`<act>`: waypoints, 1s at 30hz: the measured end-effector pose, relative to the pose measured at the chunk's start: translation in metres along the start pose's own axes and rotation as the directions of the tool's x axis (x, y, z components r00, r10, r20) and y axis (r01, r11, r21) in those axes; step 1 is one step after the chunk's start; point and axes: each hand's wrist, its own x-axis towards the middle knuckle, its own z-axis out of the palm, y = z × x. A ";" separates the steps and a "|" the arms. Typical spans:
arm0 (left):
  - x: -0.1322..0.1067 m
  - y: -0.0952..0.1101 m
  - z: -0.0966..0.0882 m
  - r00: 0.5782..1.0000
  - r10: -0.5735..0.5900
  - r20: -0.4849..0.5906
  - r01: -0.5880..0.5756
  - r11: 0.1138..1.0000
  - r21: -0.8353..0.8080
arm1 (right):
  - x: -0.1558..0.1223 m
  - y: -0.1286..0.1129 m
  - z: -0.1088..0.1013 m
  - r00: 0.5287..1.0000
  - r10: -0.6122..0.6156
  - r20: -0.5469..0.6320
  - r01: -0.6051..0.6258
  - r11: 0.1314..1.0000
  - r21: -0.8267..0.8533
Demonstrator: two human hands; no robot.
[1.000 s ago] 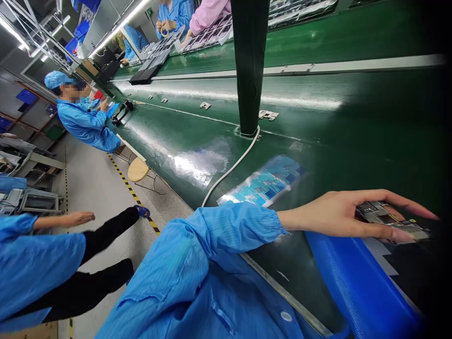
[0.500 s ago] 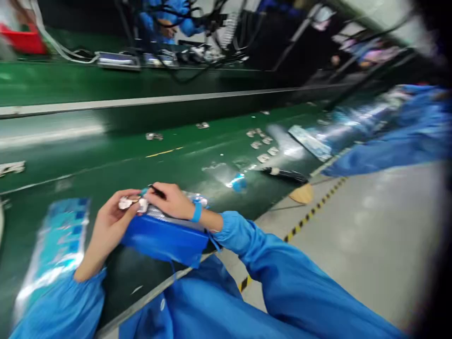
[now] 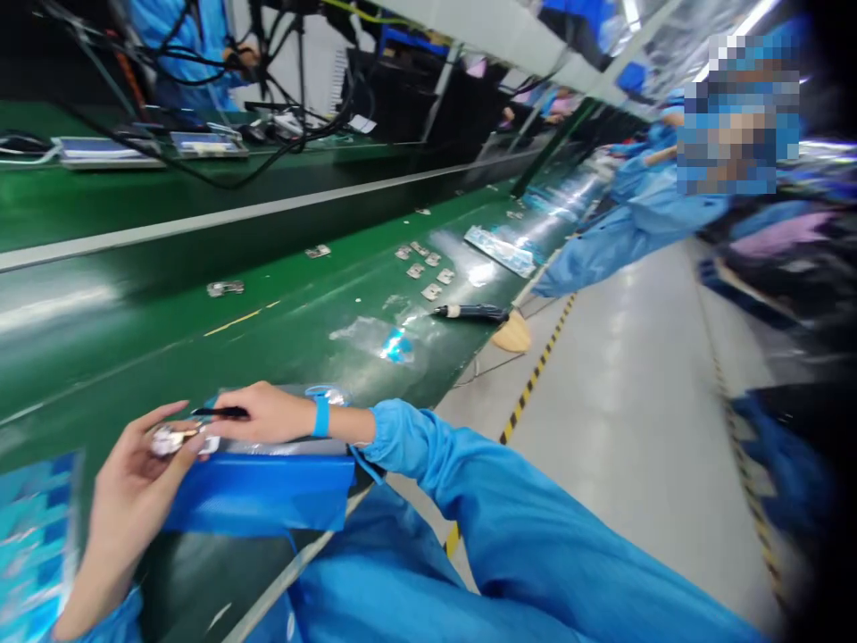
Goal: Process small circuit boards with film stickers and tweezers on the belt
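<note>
The hand (image 3: 268,415) could pass over the green worktop (image 3: 201,357) toward the upper right, where small metal clips (image 3: 419,263) and a black screwdriver (image 3: 469,313) lie in the path, a blue pad (image 3: 258,496) just below.

Left hand (image 3: 127,505) pinches a small metal part (image 3: 175,439) between thumb and fingers. Right hand (image 3: 264,415) grips a thin black tool (image 3: 220,412), its tip just beside the part; a blue wrist strap (image 3: 321,416) circles that wrist. Both hands are over a blue ribbed pad (image 3: 261,496) at the edge of the green table (image 3: 201,357), with a clear plastic bag (image 3: 281,395) behind them. A blue-and-teal packet (image 3: 33,545) lies near the left hand. Farther along the table are small metal pieces (image 3: 432,292) and a black electric screwdriver (image 3: 472,312). Beyond it, near the table edge, are a round wooden stool (image 3: 512,333) and a co-worker in a blue smock (image 3: 629,223). Yellow-and-black floor tape (image 3: 536,384) runs along the floor.
</note>
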 end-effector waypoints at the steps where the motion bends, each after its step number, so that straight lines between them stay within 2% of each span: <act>1: 0.001 -0.001 0.000 0.999 0.025 0.027 -0.024 0.999 -0.034 | 0.000 -0.002 -0.003 1.000 0.011 -0.003 -0.011 1.000 0.011; 3: 0.003 -0.003 -0.001 0.997 0.056 0.055 -0.050 0.993 -0.106 | 0.003 -0.002 -0.012 0.998 0.068 0.012 -0.068 0.996 0.054; 6: 0.009 -0.006 -0.004 0.994 0.065 -0.084 -0.081 0.976 -0.201 | 0.022 0.003 -0.032 0.986 0.156 0.068 -0.163 0.980 0.116; 9: 0.013 -0.008 -0.009 0.981 0.065 -0.181 -0.106 0.968 -0.228 | 0.057 0.009 -0.050 0.974 0.216 0.066 -0.223 0.969 0.110; 13: 0.013 -0.007 -0.014 0.980 0.083 -0.180 -0.124 0.965 -0.232 | 0.114 0.019 -0.072 0.946 0.310 -0.094 -0.309 0.951 0.025; 16: 0.013 -0.006 -0.014 0.980 0.104 -0.167 -0.140 0.966 -0.217 | 0.145 0.032 -0.096 0.901 0.345 -0.262 -0.382 0.918 -0.105; 18: 0.013 -0.006 -0.012 0.982 0.108 -0.156 -0.140 0.967 -0.211 | 0.154 0.043 -0.116 0.857 0.350 -0.379 -0.444 0.874 -0.197; 20: 0.014 -0.007 -0.012 0.984 0.104 -0.147 -0.134 0.969 -0.208 | 0.158 0.055 -0.138 0.821 0.359 -0.443 -0.500 0.827 -0.256; 24: 0.013 -0.003 -0.013 0.986 0.090 -0.137 -0.118 0.970 -0.213 | 0.156 0.066 -0.170 0.799 0.411 -0.439 -0.561 0.773 -0.297; 27: 0.011 0.001 -0.014 0.988 0.087 -0.127 -0.113 0.970 -0.217 | 0.152 0.057 -0.171 0.817 0.404 -0.412 -0.528 0.811 -0.253; 30: 0.009 0.000 -0.012 0.989 0.079 -0.122 -0.105 0.970 -0.221 | 0.142 0.034 -0.138 0.867 0.343 -0.362 -0.417 0.897 -0.148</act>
